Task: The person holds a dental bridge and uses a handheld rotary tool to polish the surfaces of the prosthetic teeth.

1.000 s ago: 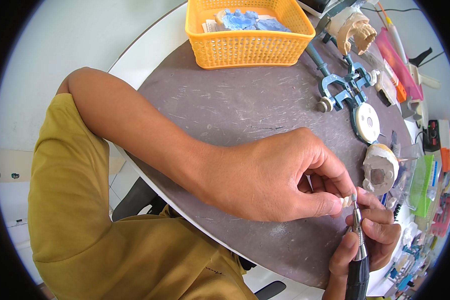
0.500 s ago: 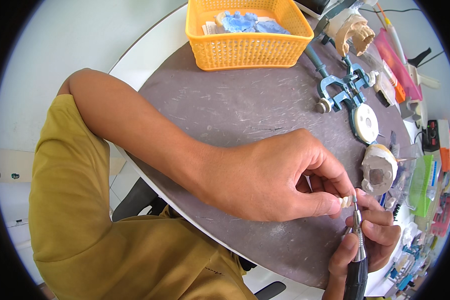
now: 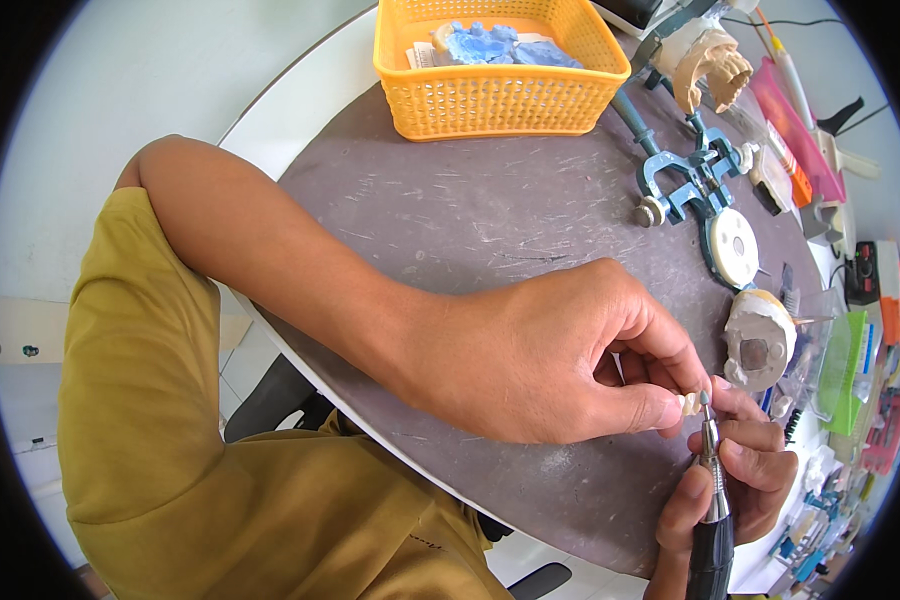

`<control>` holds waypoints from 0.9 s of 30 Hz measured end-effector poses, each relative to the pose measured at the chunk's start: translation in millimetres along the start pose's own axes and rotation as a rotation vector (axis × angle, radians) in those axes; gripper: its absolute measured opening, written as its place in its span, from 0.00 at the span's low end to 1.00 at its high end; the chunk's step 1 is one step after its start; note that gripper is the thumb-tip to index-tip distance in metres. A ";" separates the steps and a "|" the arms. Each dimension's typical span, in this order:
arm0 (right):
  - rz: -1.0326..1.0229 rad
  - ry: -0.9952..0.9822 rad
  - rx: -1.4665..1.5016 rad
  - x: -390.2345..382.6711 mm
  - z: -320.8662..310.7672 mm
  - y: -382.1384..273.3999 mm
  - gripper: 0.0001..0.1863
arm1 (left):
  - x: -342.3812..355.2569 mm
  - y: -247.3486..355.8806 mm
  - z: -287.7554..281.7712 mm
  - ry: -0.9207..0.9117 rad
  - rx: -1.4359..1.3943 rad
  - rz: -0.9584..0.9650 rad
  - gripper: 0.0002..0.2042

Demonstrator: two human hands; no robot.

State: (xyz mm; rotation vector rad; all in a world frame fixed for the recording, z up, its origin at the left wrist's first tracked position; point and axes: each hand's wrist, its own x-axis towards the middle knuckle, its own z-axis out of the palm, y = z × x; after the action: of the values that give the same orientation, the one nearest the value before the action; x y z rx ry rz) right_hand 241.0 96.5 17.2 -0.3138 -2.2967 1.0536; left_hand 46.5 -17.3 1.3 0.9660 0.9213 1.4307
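Observation:
Between thumb and fingertips, my left hand (image 3: 540, 360) pinches a small tooth-coloured dental bridge (image 3: 689, 404), mostly covered by those fingers. My right hand (image 3: 755, 465) is wrapped around a rotary handpiece (image 3: 711, 550) with a black body and a silver neck. Its small greenish grinding tip (image 3: 704, 397) points up, right beside the bridge; whether the two touch I cannot tell. The fingertips of both hands come close together around the tip. Just beyond them lies a white plaster model (image 3: 758, 345) with a grey square on it.
A yellow plastic basket (image 3: 500, 108) with blue impression pieces (image 3: 480, 45) stands at the back. To its right is a blue-green articulator (image 3: 695, 165) bearing a beige dental cast (image 3: 708, 65). Along the right edge sit a pink tray (image 3: 790, 130), a green box (image 3: 852, 370) and assorted small tools.
The handpiece has shifted slightly left, its tip now a little lower beside the bridge. My right fingers moved with it; my left hand has stayed nearly still.

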 end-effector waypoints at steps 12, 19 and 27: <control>-0.007 0.015 -0.017 -0.1 0.0 -0.4 0.19 | 0.2 0.4 0.4 -0.007 -0.014 -0.001 0.12; -0.008 0.007 -0.016 -0.9 -0.4 0.6 0.18 | 0.6 -0.6 -0.2 -0.008 -0.015 0.000 0.11; -0.052 0.005 -0.017 -0.5 -0.3 3.7 0.18 | 0.3 -1.3 0.2 -0.003 -0.011 0.017 0.11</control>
State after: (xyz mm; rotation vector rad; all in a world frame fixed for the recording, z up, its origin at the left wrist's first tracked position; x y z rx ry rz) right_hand 241.4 99.0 14.4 -0.2612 -2.2980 1.0070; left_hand 47.1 -16.9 0.2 0.9697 0.9038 1.4471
